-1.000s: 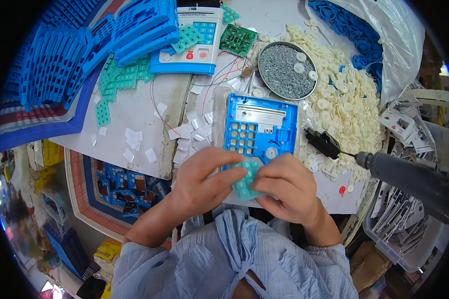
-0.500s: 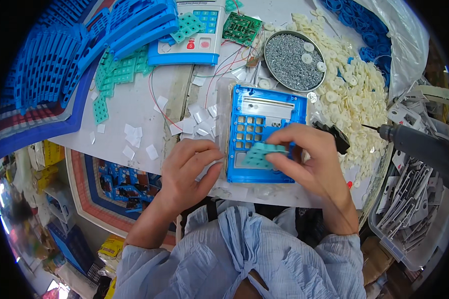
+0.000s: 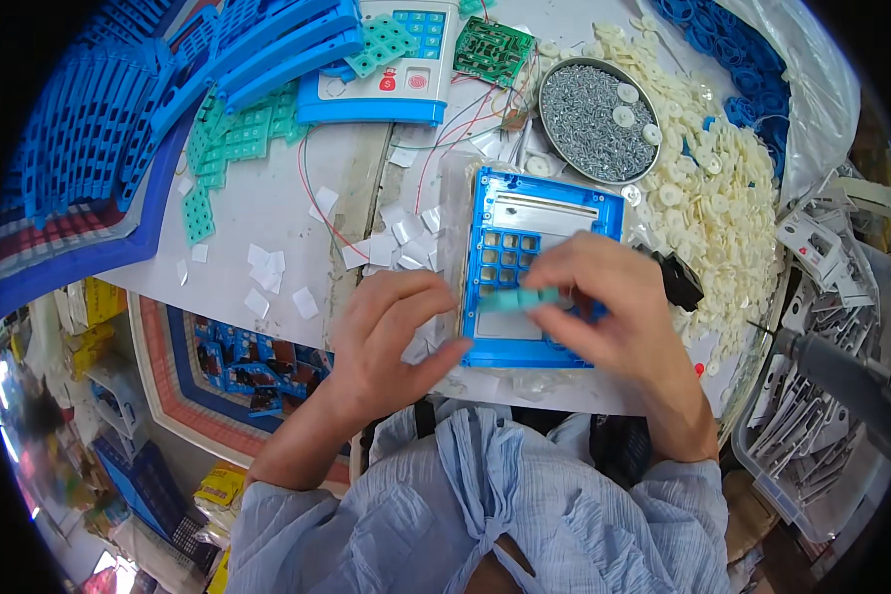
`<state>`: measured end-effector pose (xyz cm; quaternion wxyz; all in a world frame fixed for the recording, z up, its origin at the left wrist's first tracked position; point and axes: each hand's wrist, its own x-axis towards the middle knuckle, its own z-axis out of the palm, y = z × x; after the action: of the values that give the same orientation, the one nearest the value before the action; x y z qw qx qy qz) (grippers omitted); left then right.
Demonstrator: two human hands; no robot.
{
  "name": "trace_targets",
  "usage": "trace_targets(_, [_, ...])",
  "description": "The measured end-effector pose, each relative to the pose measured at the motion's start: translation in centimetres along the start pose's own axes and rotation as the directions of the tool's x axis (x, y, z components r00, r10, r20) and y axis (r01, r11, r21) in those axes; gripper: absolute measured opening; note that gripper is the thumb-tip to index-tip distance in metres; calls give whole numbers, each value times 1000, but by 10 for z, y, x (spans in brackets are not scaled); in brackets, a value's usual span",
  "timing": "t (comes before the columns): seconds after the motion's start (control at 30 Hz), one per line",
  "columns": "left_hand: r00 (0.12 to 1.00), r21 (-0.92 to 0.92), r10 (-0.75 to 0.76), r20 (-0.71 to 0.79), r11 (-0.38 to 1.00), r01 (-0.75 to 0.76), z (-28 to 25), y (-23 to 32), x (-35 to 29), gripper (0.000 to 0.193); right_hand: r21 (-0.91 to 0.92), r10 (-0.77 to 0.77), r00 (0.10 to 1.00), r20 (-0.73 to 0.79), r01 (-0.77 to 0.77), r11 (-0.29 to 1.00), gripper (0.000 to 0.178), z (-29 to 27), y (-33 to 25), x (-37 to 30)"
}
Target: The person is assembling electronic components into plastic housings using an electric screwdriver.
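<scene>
A blue plastic panel (image 3: 540, 353) with a grid of square keypad holes lies face down in front of me. Over its lower part my right hand (image 3: 614, 302) pinches a teal rubber keypad (image 3: 517, 300), seen nearly edge-on and slightly blurred. My left hand (image 3: 391, 332) is at the panel's left edge, its fingers bent and the thumb apart, with nothing visible in it. Whether its thumb touches the panel I cannot tell.
A round tin of screws (image 3: 599, 119) stands behind the panel, beside a heap of cream plastic discs (image 3: 713, 188). Teal keypads (image 3: 238, 139), blue panels (image 3: 99, 119), a circuit board (image 3: 493, 49) and white slips (image 3: 265, 262) lie leftward and behind. A power screwdriver (image 3: 841, 371) hangs at right.
The keypad in my right hand has tipped from showing its face to nearly edge-on. My left hand has shifted slightly right, its thumb reaching toward the panel. The screwdriver has swung lower.
</scene>
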<state>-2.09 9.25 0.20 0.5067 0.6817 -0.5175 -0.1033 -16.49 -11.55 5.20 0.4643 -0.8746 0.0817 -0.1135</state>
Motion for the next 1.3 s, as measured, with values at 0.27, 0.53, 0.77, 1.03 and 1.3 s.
trace_targets(0.27, [969,161,225,101,958,-239,7,6,12,49,-17,-331,939,-92,331,944,34,11,-10,-26])
trace_targets(0.53, [961,192,277,10,942,-274,11,7,12,46,-14,-325,929,-177,328,945,37,18,-8,-36])
trace_targets(0.77, [962,124,257,93,956,-267,10,6,11,52,-62,-311,949,-45,308,949,36,13,-16,-33])
trace_targets(1.03, [979,-19,68,191,998,-66,-28,-1,13,67,72,166,978,130,-176,982,22,-8,-13,0])
trace_targets(1.3, [977,100,116,176,986,-135,-18,-6,11,46,-45,145,987,69,-142,989,22,5,16,28])
